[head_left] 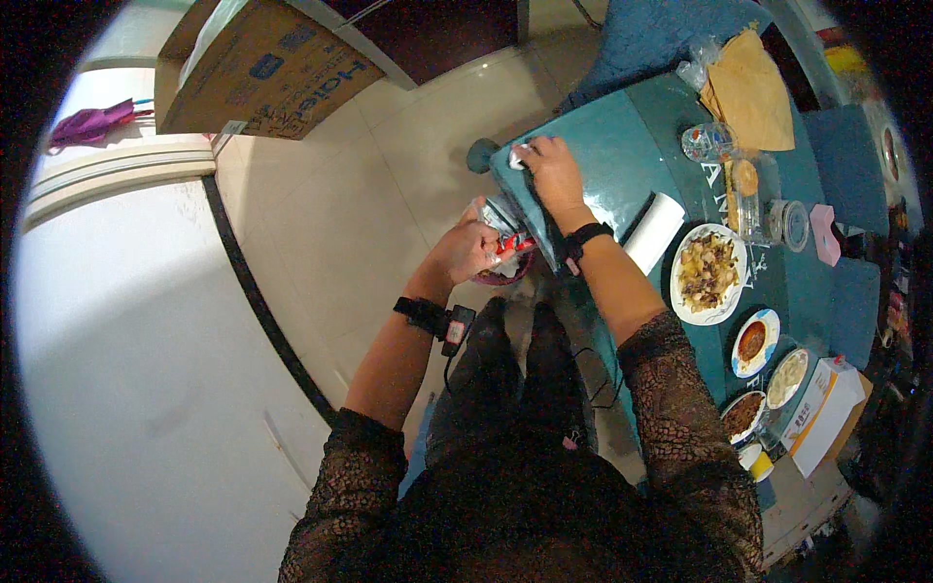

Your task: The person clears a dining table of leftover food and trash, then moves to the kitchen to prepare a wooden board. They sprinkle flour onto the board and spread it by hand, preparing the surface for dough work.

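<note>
My right hand presses a crumpled white tissue against the near left corner of the table, which has a teal cover. Just off the table's edge, my left hand grips a clear plastic wrapper with a red printed part. Its exact contents cannot be made out. Below that hand, a waste basket with a dark red rim stands on the floor, partly hidden. A white paper roll lies on the table beside my right wrist.
Farther along the table are an oval plate of food, a plate of sauce, a plastic bottle, clear containers and a white carton. A cardboard box stands at upper left, near a blue-covered chair.
</note>
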`<action>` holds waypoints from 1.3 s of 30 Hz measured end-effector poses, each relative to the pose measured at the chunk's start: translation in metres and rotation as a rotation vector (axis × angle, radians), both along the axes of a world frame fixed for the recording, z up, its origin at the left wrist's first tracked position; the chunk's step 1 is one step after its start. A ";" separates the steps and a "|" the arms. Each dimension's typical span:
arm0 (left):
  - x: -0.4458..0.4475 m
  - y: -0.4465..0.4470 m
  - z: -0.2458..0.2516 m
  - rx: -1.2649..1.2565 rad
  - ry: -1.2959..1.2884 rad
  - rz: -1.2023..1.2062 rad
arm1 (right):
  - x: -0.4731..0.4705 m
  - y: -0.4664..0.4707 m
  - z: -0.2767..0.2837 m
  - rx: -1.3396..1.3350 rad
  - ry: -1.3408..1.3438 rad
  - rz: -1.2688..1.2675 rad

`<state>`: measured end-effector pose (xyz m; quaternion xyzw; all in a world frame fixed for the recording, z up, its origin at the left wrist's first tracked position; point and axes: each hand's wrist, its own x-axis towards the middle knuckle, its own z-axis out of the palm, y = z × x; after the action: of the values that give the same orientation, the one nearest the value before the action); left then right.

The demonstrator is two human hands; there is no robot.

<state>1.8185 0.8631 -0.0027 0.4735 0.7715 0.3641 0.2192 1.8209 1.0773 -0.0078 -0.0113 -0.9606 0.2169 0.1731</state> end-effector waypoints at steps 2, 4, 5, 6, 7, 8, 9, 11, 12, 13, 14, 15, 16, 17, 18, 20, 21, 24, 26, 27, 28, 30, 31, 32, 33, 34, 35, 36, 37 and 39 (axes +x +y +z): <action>-0.002 -0.001 0.001 0.027 -0.024 0.010 | 0.001 -0.007 0.004 -0.010 -0.019 0.065; -0.002 0.000 0.004 0.088 -0.169 0.024 | 0.002 -0.009 0.005 -0.032 -0.043 0.145; -0.002 0.001 0.006 0.140 -0.340 0.066 | 0.002 -0.008 0.005 -0.047 -0.043 0.180; 0.001 0.003 0.008 0.219 -0.716 0.165 | 0.003 -0.008 0.005 -0.064 -0.033 0.224; 0.001 0.004 0.010 0.231 -0.886 0.203 | 0.005 -0.009 0.004 -0.085 -0.067 0.236; 0.002 0.004 0.012 0.244 -1.053 0.254 | 0.008 -0.010 0.003 -0.088 -0.008 0.259; 0.002 0.004 0.013 0.196 -1.013 0.242 | 0.013 -0.012 0.001 -0.094 0.007 0.248; 0.002 0.005 0.015 0.110 -0.721 0.178 | 0.031 -0.018 0.000 -0.155 0.030 0.209; 0.004 0.003 0.016 0.072 -0.472 0.131 | 0.046 -0.020 0.001 -0.165 -0.032 0.167; 0.003 0.003 0.017 0.095 -0.553 0.158 | 0.060 -0.021 0.002 -0.165 -0.041 0.146; 0.004 0.003 0.018 0.107 -0.552 0.159 | 0.076 -0.022 0.004 -0.138 -0.039 0.110; 0.004 0.003 0.020 0.147 -0.713 0.218 | 0.095 -0.022 0.006 -0.129 -0.082 0.049; 0.008 0.004 0.023 0.197 -1.280 0.469 | 0.117 -0.020 0.010 -0.142 -0.094 -0.002; 0.011 0.005 0.025 0.248 -1.853 0.704 | 0.137 -0.019 0.014 -0.192 -0.103 -0.090; 0.011 0.007 0.027 0.213 -1.830 0.653 | 0.153 -0.015 0.016 -0.194 -0.101 -0.132; 0.015 0.009 0.031 0.232 -1.890 0.672 | 0.171 -0.006 0.015 -0.206 -0.062 -0.240; 0.017 0.010 0.032 0.250 -1.916 0.679 | 0.176 0.001 0.012 -0.218 -0.025 -0.304; 0.018 0.011 0.030 0.209 -1.898 0.636 | 0.171 0.032 0.001 -0.189 0.041 -0.425; 0.019 0.012 0.027 0.167 -1.887 0.623 | 0.156 0.054 -0.005 -0.159 0.094 -0.452; 0.020 0.012 0.025 0.139 -1.875 0.634 | 0.148 0.058 -0.006 -0.134 0.092 -0.472; 0.020 0.015 0.024 0.133 -1.879 0.609 | 0.141 0.058 -0.006 -0.104 0.112 -0.500; 0.022 0.020 0.022 0.088 -1.858 0.617 | 0.131 0.038 -0.002 -0.193 -0.008 -0.556; 0.023 0.023 0.022 0.091 -1.862 0.600 | 0.123 0.022 0.001 -0.234 -0.054 -0.588; 0.024 0.026 0.022 0.069 -1.846 0.620 | 0.128 -0.012 0.004 -0.349 -0.090 -0.462; 0.025 0.027 0.022 0.089 -1.838 0.585 | 0.131 -0.027 0.007 -0.494 -0.165 -0.392; 0.027 0.028 0.021 0.046 -1.854 0.635 | 0.130 -0.027 0.009 -0.381 -0.075 -0.214; 0.028 0.027 0.019 0.046 -1.873 0.626 | 0.130 -0.033 0.011 -0.270 0.047 -0.054; 0.029 0.026 0.016 0.047 -1.879 0.617 | 0.124 -0.026 0.010 -0.395 0.022 -0.068; 0.030 0.023 0.012 0.048 -1.885 0.607 | 0.118 -0.020 0.009 -0.369 -0.138 -0.216; 0.035 0.023 -0.001 0.114 -1.882 0.517 | 0.095 0.011 0.004 -0.269 -0.051 -0.444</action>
<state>1.8536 0.8857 -0.0033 -0.1846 0.3426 0.6667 0.6356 1.9156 1.0881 -0.0035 -0.2502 -0.9012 0.2991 0.1890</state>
